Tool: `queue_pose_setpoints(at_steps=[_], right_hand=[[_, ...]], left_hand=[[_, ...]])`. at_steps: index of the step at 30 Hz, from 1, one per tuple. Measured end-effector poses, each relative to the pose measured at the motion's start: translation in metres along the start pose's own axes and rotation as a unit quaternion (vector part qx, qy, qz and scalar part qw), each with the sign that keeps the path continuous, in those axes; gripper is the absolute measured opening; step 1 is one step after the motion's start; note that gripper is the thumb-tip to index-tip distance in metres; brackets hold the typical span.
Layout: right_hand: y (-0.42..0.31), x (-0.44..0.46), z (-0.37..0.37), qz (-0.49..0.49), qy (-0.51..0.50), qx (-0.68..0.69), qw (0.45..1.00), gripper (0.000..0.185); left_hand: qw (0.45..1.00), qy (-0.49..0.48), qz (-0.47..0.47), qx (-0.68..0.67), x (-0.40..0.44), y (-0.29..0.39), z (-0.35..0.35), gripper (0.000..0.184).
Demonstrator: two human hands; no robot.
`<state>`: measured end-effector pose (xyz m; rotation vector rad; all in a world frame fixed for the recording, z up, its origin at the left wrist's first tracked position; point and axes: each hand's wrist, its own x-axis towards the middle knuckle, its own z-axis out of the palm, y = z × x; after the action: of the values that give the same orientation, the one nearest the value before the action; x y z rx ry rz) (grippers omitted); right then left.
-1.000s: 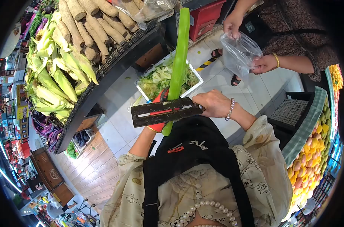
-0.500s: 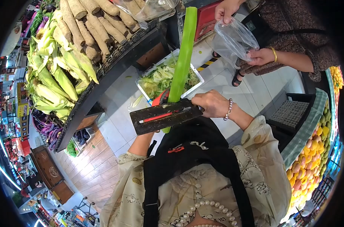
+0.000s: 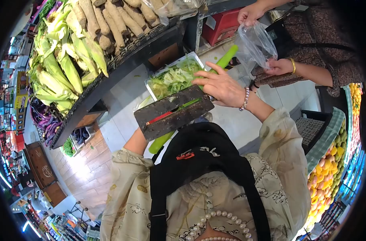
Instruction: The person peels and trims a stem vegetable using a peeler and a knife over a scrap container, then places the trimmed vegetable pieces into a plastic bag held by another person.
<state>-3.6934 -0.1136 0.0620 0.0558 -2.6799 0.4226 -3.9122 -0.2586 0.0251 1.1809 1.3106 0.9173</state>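
A dark slotted cleaver [image 3: 173, 111], its blade broad and flat with a reddish strip along the slot, lies across the middle of the view. My right hand [image 3: 226, 87] is at its handle end, some fingers stretched out over a long, peeled green celtuce stem [image 3: 228, 58]. The stem slants from upper right to lower left, passing behind the blade, and its lower end shows below. Behind the blade my left hand is hidden; only the left forearm [image 3: 136, 143] shows, near that lower end. A white bin [image 3: 201, 60] of green leaves and peelings stands on the floor beyond.
At upper left, a stall holds corn [image 3: 64, 66] and brown yams [image 3: 118, 24], with purple eggplants [image 3: 46, 122] below. Another person's hands [image 3: 279, 66] hold a clear plastic bag [image 3: 257, 44] at upper right. A fruit display [image 3: 323, 172] stands at lower right.
The celtuce stem has swung from nearly upright to a rightward slant. My right hand's fingers have stretched out over it. The other person's bag has shifted slightly right in view.
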Motion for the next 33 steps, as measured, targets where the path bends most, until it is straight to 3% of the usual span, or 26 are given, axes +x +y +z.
queue_pose_setpoints(at_steps=[7, 11, 16, 21, 27, 30, 33], right_hand=[[-0.002, -0.005, 0.038, 0.079, 0.038, 0.104, 0.991, 0.028], [-0.014, -0.015, 0.062, 0.137, 0.083, 0.129, 0.979, 0.024], [-0.025, -0.006, 0.059, 0.143, 0.140, 0.092, 0.975, 0.026], [-0.017, 0.008, 0.051, 0.076, 0.136, 0.084, 0.984, 0.027], [-0.008, 0.004, 0.058, 0.131, 0.085, 0.111, 0.982, 0.033], [-0.018, 0.001, 0.066, 0.286, 0.117, 0.217, 0.926, 0.033], [-0.031, -0.002, 0.066, 0.403, 0.147, 0.379, 0.820, 0.039]], left_hand=[[0.996, -0.039, -0.012, 0.080, -0.047, 0.000, 0.001, 0.051], [0.972, -0.087, -0.168, -0.137, -0.074, -0.017, -0.002, 0.056], [0.971, -0.063, -0.200, -0.114, -0.072, -0.003, -0.003, 0.041], [0.968, -0.071, -0.190, -0.149, -0.070, -0.035, -0.006, 0.036], [0.959, -0.046, -0.168, -0.225, -0.044, 0.006, 0.003, 0.038], [0.972, -0.039, -0.120, -0.197, -0.036, 0.025, 0.004, 0.041], [0.997, -0.011, -0.027, -0.072, -0.033, 0.021, 0.004, 0.053]])
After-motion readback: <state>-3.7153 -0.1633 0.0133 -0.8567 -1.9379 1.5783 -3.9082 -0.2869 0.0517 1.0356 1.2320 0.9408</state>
